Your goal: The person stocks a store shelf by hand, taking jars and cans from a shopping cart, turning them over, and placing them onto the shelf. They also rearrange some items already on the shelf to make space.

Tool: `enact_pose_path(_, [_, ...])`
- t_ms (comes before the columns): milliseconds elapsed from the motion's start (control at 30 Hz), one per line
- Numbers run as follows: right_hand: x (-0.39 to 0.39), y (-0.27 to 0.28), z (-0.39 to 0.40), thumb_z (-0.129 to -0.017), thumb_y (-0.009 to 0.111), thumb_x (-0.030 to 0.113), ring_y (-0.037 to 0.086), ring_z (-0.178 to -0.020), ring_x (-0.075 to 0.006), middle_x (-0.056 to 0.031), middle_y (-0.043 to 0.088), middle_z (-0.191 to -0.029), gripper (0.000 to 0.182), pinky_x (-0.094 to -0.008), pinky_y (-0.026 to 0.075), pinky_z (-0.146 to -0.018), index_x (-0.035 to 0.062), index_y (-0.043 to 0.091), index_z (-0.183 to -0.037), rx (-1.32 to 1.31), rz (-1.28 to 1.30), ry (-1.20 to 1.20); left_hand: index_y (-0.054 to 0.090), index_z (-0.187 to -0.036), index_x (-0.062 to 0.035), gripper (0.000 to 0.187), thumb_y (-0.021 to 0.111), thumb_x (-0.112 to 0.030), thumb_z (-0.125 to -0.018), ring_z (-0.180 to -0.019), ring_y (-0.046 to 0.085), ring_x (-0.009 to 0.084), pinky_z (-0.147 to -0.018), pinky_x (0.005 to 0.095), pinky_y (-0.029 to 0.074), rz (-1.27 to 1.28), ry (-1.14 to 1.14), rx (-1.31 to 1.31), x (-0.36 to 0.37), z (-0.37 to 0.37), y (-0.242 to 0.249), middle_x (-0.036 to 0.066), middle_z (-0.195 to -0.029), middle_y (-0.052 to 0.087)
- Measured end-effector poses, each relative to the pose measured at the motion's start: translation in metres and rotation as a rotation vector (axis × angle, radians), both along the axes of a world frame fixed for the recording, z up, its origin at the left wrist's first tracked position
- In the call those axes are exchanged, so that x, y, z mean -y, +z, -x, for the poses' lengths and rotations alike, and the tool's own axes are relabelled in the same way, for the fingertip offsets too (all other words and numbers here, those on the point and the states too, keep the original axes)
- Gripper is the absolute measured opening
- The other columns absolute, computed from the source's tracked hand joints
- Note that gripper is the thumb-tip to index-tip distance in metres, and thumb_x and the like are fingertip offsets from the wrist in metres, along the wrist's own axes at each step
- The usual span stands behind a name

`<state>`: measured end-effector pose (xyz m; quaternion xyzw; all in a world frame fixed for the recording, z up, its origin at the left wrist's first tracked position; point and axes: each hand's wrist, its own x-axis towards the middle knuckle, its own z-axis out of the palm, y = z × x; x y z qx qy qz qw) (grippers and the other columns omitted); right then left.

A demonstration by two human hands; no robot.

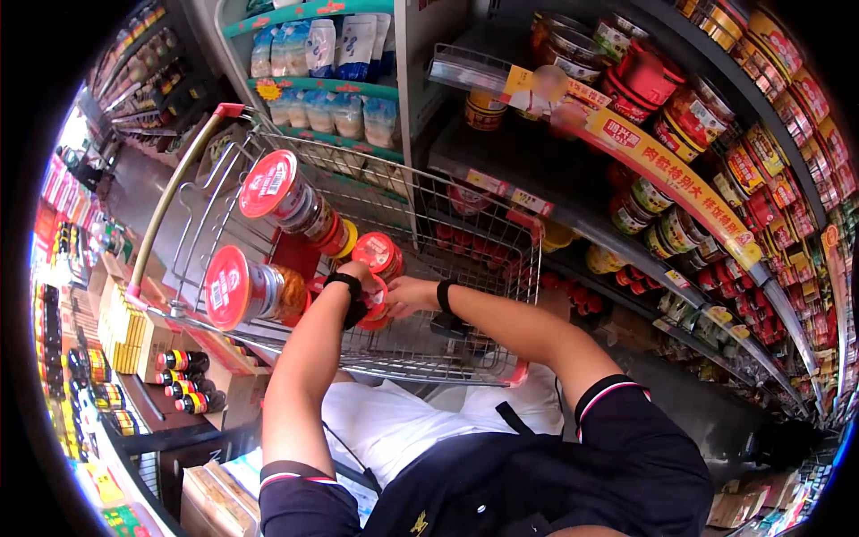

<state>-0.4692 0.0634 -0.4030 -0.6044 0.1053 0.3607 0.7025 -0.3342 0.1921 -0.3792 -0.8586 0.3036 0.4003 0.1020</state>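
Observation:
Inside a wire shopping cart (465, 345), both of my hands are on a red-lidded jar (376, 315). My left hand (358, 271) reaches over its top from the left, fingers bent. From the right, my right hand (412, 295) grips its side; parts of the fingers are hidden. Just beyond them stands another red-lidded jar (378, 253). To the left are two piles of tubs: a taller stack (295, 201) with a wide red-and-white lid and a shorter stack (255, 291) with a similar lid. Black bands circle both wrists.
Shelves (573, 215) of jars and canned goods rise along the right, with a yellow promotion strip (626, 143). Bagged goods (331, 45) fill the rack ahead. At left, dark bottles (183, 380) and cardboard boxes (219, 501) stand close beside the cart.

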Motion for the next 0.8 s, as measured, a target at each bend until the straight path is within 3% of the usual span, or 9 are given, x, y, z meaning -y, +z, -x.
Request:
enact_pose_path(133, [0.000, -0.005, -0.001, -0.094, 0.060, 0.025, 0.065, -0.093, -0.0175, -0.0068, 0.063, -0.106, 0.027, -0.0341, 0.055, -0.083, 0.0053, 0.058, -0.113, -0.075, -0.075, -0.080, 0.076, -0.098, -0.0123, 0.045, 0.078, -0.050, -0.073, -0.089, 0.071, 0.0251, -0.078, 0.0362, 0.054, 0.074, 0.033, 0.072, 0.001, -0.005, -0.011, 0.013, -0.094, 0.073])
enact_pose_path(167, [0.001, 0.006, 0.001, -0.095, 0.059, 0.024, 0.065, -0.094, -0.0164, -0.0048, 0.064, -0.104, 0.024, -0.0327, 0.055, -0.084, 0.0066, 0.059, -0.111, -0.090, -0.077, -0.103, 0.073, -0.102, -0.0062, 0.053, 0.079, -0.050, -0.072, -0.093, 0.070, 0.0283, -0.080, 0.0368, 0.054, 0.072, -0.070, 0.065, 0.006, -0.009, -0.012, 0.017, -0.099, 0.072])
enact_pose_path(267, [0.002, 0.018, 0.006, -0.091, 0.060, 0.019, 0.063, -0.091, -0.0201, -0.0101, 0.060, -0.107, 0.029, -0.0365, 0.056, -0.075, 0.0068, 0.055, -0.116, -0.133, -0.143, -0.122, 0.070, -0.104, 0.0018, 0.062, 0.077, -0.052, -0.073, -0.098, 0.069, 0.0319, -0.082, 0.0395, 0.054, 0.187, 0.063, 0.050, 0.011, 0.003, 0.022, 0.023, -0.106, 0.069])
enact_pose_path(333, [0.004, 0.030, 0.007, -0.088, 0.065, 0.030, 0.065, -0.083, -0.0191, -0.0073, 0.064, -0.102, 0.035, -0.0359, 0.057, -0.079, 0.0048, 0.059, -0.112, -0.136, 0.015, -0.100, 0.068, -0.106, 0.0066, 0.069, 0.075, -0.055, -0.074, -0.102, 0.068, 0.0343, -0.084, 0.0416, 0.053, 0.272, 0.089, 0.010, 0.010, 0.008, 0.041, 0.026, -0.110, 0.067])
enact_pose_path(500, [0.022, 0.039, 0.003, -0.088, 0.064, 0.031, 0.065, -0.072, -0.0194, -0.0104, 0.064, -0.092, 0.037, -0.0317, 0.059, -0.069, -0.0003, 0.058, -0.107, -0.035, 0.276, -0.009, 0.070, -0.107, 0.0022, 0.067, 0.067, -0.059, -0.080, -0.101, 0.068, 0.0333, -0.086, 0.0404, 0.052, 0.339, 0.072, -0.048, 0.017, 0.023, 0.078, 0.022, -0.111, 0.068])
enact_pose_path(600, [0.024, 0.083, 0.006, -0.089, 0.062, 0.032, 0.062, -0.063, -0.0174, -0.0100, 0.062, -0.079, 0.036, -0.0291, 0.056, -0.059, -0.0026, 0.058, -0.098, 0.031, 0.416, 0.032, 0.071, -0.103, 0.0028, 0.065, 0.062, -0.059, -0.085, -0.098, 0.068, 0.0353, -0.085, 0.0414, 0.052, 0.387, 0.105, -0.038, 0.019, 0.022, 0.078, 0.023, -0.107, 0.069])
enact_pose_path(633, [0.030, 0.087, 0.002, -0.091, 0.062, 0.031, 0.058, -0.057, -0.0148, -0.0066, 0.057, -0.069, 0.034, -0.0289, 0.052, -0.052, -0.0028, 0.058, -0.091, 0.014, 0.300, 0.024, 0.071, -0.102, 0.0033, 0.066, 0.061, -0.060, -0.085, -0.097, 0.068, 0.0362, -0.085, 0.0415, 0.052, 0.392, 0.105, -0.025, 0.023, 0.021, 0.082, 0.023, -0.106, 0.069])
enact_pose_path(667, [0.032, 0.094, 0.005, -0.092, 0.061, 0.030, 0.053, -0.052, -0.0126, -0.0033, 0.054, -0.064, 0.030, -0.0276, 0.046, -0.048, -0.0003, 0.058, -0.089, 0.061, 0.367, -0.054, 0.071, -0.101, 0.0038, 0.066, 0.060, -0.060, -0.086, -0.097, 0.067, 0.0371, -0.084, 0.0415, 0.052, 0.395, 0.104, -0.010, 0.024, 0.019, 0.087, 0.023, -0.104, 0.069])
enact_pose_path(800, [0.057, 0.123, 0.006, -0.094, 0.063, 0.036, 0.054, -0.054, -0.0101, -0.0036, 0.057, -0.068, 0.036, -0.0249, 0.045, -0.048, -0.0002, 0.058, -0.094, 0.258, 0.427, -0.164, 0.069, -0.098, 0.0084, 0.071, 0.060, -0.061, -0.084, -0.092, 0.067, 0.0426, -0.081, 0.0457, 0.052, 0.690, 0.210, 0.103, 0.019, 0.028, 0.134, 0.032, -0.097, 0.067])
